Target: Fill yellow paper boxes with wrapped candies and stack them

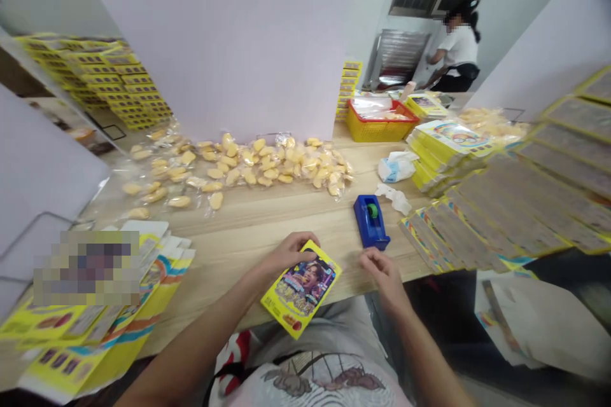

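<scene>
"Where's the yellow printed carton [301, 289]?"

"Six o'clock, on the wooden table [267, 229], gripped at its top by the left hand [291, 254]. The right hand [382, 276] is loosely curled, pinching nothing, just beside a blue tape dispenser [371, 222]."

"Containers?"

"One o'clock: a yellow plastic basket [377, 130] holding clear plastic packets [377, 107]."

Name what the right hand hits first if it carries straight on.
Probably the blue tape dispenser, just ahead of the right hand; depth is unclear from this view, so it could pass just beside it.
</scene>
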Demonstrator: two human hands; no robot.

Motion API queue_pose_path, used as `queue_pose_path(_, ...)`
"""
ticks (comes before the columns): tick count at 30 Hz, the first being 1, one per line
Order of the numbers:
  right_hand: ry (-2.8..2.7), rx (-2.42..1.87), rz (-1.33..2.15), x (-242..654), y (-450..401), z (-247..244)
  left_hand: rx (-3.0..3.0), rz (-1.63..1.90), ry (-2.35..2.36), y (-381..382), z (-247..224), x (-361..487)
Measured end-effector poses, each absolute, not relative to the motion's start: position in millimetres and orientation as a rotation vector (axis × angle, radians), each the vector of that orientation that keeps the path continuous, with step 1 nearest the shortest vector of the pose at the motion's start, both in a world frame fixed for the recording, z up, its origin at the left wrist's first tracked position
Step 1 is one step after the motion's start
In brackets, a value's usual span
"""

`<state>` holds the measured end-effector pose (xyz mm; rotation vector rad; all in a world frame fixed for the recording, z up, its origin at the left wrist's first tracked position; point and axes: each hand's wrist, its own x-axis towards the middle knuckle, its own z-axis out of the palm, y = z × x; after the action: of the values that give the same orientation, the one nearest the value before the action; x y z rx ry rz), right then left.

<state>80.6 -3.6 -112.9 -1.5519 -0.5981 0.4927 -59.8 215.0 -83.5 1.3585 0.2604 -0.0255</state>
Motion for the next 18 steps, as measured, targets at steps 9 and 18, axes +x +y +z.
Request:
queue_pose_path(9,-1.629,-1.638,0.925,92.1,50.5,-59.3,1.427,-0.196,0.097,212.0,-83.6,-54.0)
queue_pose_path(18,-1.330,-1.841,0.897,75.8,50.1,-75.0,1.312,-0.152,0.142,211.1,-80.8,-70.2)
